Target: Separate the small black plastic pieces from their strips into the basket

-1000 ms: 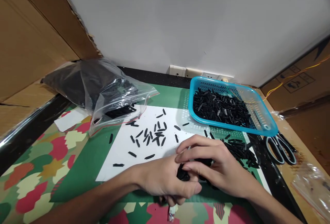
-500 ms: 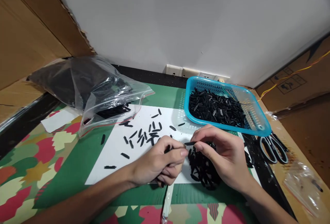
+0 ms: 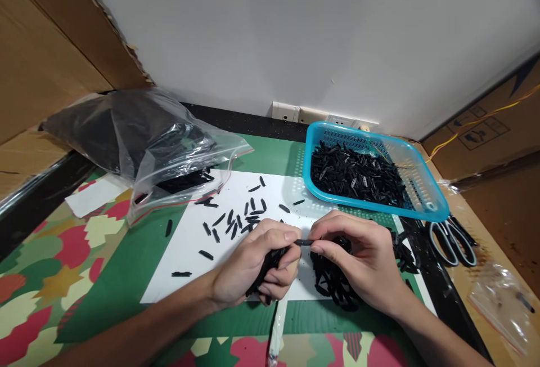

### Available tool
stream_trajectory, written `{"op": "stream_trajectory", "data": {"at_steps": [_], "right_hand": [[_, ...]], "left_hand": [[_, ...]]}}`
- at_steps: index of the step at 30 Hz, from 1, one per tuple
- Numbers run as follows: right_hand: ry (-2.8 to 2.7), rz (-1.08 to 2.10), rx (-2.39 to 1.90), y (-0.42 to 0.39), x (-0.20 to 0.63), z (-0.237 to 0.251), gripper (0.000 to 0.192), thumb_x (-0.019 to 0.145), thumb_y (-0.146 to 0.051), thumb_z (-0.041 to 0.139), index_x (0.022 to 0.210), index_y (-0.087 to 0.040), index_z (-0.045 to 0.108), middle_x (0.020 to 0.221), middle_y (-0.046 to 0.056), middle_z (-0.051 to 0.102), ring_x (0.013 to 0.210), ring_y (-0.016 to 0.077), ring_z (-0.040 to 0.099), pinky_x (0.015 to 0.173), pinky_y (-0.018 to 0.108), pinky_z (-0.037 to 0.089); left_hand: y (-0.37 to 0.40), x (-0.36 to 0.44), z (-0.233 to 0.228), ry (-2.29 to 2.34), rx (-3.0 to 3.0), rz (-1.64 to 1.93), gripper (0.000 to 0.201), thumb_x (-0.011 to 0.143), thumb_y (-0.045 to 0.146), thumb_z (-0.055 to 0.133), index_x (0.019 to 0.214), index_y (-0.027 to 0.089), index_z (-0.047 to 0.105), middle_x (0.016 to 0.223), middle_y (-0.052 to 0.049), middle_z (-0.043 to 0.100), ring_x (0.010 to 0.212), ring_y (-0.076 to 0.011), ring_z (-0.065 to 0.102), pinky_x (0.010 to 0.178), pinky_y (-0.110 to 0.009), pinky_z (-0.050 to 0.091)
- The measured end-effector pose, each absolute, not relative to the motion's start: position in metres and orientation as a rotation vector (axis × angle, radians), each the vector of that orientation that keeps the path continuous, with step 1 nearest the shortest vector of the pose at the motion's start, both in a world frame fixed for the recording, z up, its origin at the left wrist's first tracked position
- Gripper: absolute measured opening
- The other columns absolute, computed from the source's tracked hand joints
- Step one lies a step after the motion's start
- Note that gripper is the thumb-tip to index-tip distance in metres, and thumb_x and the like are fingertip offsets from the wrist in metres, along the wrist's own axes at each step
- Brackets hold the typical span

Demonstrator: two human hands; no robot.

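Observation:
My left hand (image 3: 264, 260) is closed around a bunch of small black strips (image 3: 270, 268), partly hidden by the fingers. Between its thumb and forefinger it also meets the left end of a single black strip (image 3: 304, 242). The thumb and forefinger of my right hand (image 3: 358, 260) pinch that strip's other end, so it lies level between both hands. Under my right hand is a pile of black strips (image 3: 335, 282), partly covered by the hand. Several loose strips (image 3: 233, 223) lie scattered on a white sheet (image 3: 169, 285) to the left.
A blue basket (image 3: 310, 187) of black pieces stands at the back right. A clear zip bag (image 3: 147, 136) full of dark pieces lies at the left. Scissors (image 3: 451, 243) and a small plastic bag (image 3: 502, 305) are at the right. Wall sockets (image 3: 314, 115) sit behind.
My hands have come closer together. The left thumb and forefinger have opened from their curl and now meet the strip that my right hand holds. More of the left hand's bunch shows.

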State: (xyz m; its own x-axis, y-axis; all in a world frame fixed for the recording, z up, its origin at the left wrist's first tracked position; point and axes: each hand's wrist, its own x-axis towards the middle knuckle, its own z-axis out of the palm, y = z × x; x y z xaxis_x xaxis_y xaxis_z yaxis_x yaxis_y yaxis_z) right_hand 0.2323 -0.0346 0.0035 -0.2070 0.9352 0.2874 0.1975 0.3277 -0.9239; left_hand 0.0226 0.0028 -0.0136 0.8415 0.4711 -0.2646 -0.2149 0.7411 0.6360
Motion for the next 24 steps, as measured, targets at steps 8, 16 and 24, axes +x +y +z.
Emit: {"op": "stream_trajectory", "data": {"at_steps": [8, 16, 24], "right_hand": [[-1.761, 0.895, -1.116, -0.0359, 0.2323, 0.0022, 0.011, 0.103, -0.021, 0.067, 0.093, -0.021, 0.071, 0.086, 0.001, 0.071, 0.077, 0.0149, 0.064, 0.072, 0.027, 0.048], [-1.759, 0.914, -1.187, -0.0370, 0.2306, 0.0049, 0.014, 0.103, -0.023, 0.066, 0.090, -0.021, 0.071, 0.082, -0.001, 0.070, 0.071, 0.0134, 0.062, 0.068, 0.026, 0.047], [-1.714, 0.857, -1.121, -0.0356, 0.2329, 0.0030, 0.012, 0.100, -0.019, 0.069, 0.111, -0.022, 0.071, 0.104, 0.002, 0.075, 0.085, 0.0139, 0.069, 0.074, 0.024, 0.055]], "left_hand": [[0.0027, 0.0231, -0.0147, 0.445, 0.636, 0.414, 0.044, 0.100, 0.043, 0.059, 0.066, 0.017, 0.047, 0.051, 0.008, 0.036, 0.042, -0.0030, 0.023, 0.039, -0.013, 0.020], [0.0010, 0.0238, -0.0125, 0.472, 0.683, 0.428, 0.044, 0.099, 0.042, 0.062, 0.066, 0.017, 0.047, 0.053, 0.008, 0.037, 0.043, -0.0042, 0.029, 0.040, -0.014, 0.022], [0.0033, 0.0233, -0.0138, 0.478, 0.655, 0.454, 0.042, 0.099, 0.042, 0.060, 0.067, 0.018, 0.047, 0.051, 0.008, 0.036, 0.042, -0.0043, 0.027, 0.041, -0.015, 0.021]]}}
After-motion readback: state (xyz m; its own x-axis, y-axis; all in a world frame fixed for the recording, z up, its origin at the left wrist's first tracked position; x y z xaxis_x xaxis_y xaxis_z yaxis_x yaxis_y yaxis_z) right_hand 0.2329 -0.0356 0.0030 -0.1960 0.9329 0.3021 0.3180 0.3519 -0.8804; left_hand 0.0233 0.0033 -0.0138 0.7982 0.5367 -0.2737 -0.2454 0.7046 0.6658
